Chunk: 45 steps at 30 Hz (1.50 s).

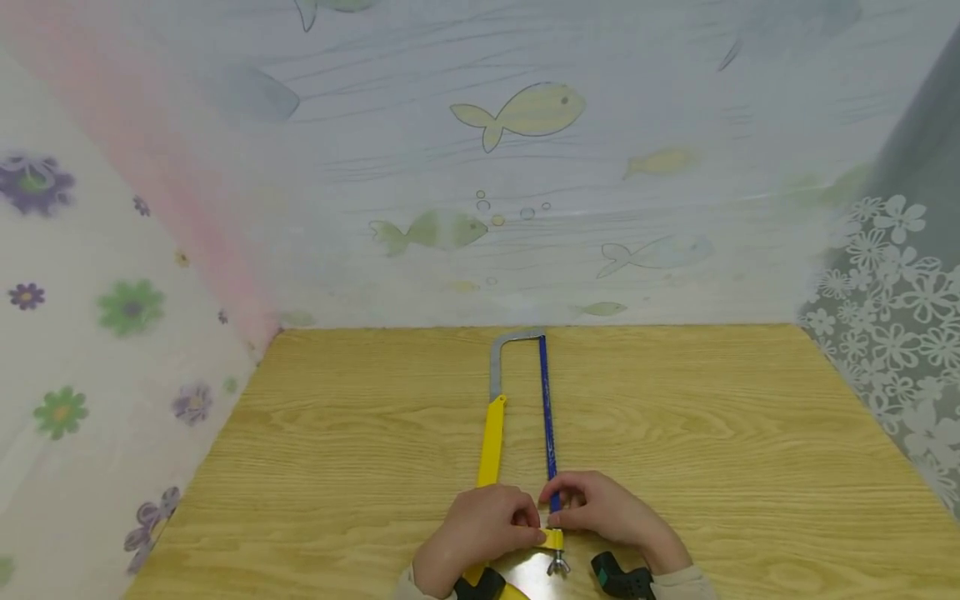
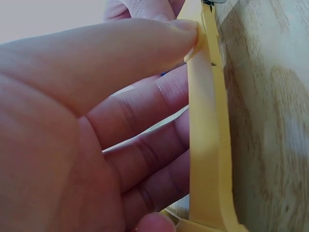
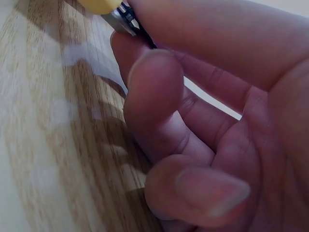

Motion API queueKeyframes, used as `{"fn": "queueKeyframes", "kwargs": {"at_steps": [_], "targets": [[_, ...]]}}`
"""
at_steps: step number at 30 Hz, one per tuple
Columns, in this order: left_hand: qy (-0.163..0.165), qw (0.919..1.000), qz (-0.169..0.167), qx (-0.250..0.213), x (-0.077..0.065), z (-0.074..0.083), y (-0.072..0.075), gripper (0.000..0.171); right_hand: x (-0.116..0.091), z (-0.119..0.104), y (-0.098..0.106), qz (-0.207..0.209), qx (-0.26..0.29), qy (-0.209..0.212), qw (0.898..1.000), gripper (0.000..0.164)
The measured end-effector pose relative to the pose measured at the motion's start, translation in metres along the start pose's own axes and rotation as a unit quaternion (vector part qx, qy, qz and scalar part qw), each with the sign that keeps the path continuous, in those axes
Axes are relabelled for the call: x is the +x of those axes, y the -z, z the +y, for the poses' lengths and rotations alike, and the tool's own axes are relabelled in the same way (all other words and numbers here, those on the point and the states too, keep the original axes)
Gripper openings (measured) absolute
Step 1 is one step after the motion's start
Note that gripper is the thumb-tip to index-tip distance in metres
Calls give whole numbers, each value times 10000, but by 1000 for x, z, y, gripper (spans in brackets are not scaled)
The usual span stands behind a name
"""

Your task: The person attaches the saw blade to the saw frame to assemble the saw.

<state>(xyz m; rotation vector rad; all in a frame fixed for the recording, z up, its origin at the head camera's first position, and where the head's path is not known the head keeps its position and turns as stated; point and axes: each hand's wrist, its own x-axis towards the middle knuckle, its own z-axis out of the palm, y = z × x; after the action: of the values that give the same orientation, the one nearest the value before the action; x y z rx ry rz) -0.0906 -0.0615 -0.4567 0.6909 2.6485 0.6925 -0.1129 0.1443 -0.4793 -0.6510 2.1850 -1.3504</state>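
A hacksaw with a yellow frame (image 1: 491, 442), a grey bow (image 1: 496, 367) and a blue blade (image 1: 547, 408) lies on the table, its bow toward the wall. My left hand (image 1: 487, 523) grips the yellow part at the near end, beside the wing nut (image 1: 558, 565). In the left wrist view, thumb and fingers close on the yellow bar (image 2: 207, 145). With thumb and forefinger my right hand (image 1: 611, 510) pinches the near end of the blade, just beyond the yellow blade holder (image 1: 555, 540). The right wrist view shows the remaining fingers (image 3: 157, 87) curled below; the hand hides the blade's tip.
The wood-grain table (image 1: 337, 433) meets a wall covering with fish drawings (image 1: 540, 108) at the back. Flowered cloth (image 1: 90, 350) hangs on the left and a white lace curtain (image 1: 892, 317) on the right. Black wrist devices (image 1: 622, 577) sit below the hands.
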Motion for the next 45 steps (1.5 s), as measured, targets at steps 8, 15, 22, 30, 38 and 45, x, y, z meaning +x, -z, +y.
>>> {"fn": "queueKeyframes", "kwargs": {"at_steps": [8, 15, 22, 30, 38, 45], "targets": [[-92, 9999, -27, -66, 1, 0, -2, 14, -2, 1, 1, -24, 17, 94, 10000, 23], [-71, 9999, -40, -78, 2, 0, 0, 14, -1, 0, 2, -10, 65, 37, 10000, 27], [21, 9998, -115, -139, 1, 0, 1, 14, 0, 3, 5, 70, 23, -54, 10000, 28], [77, 9997, -189, -114, 1, 0, 2, 14, 0, 5, 6, 66, 169, 17, 9998, 31], [49, 9999, -103, 1, 2, -1, 0, 13, 1, 4, 6, 194, 479, 15, 9987, 31], [118, 9998, -131, 54, 2, -1, -1, 13, 1, 8, 2, 662, 841, -429, 9933, 29]]}}
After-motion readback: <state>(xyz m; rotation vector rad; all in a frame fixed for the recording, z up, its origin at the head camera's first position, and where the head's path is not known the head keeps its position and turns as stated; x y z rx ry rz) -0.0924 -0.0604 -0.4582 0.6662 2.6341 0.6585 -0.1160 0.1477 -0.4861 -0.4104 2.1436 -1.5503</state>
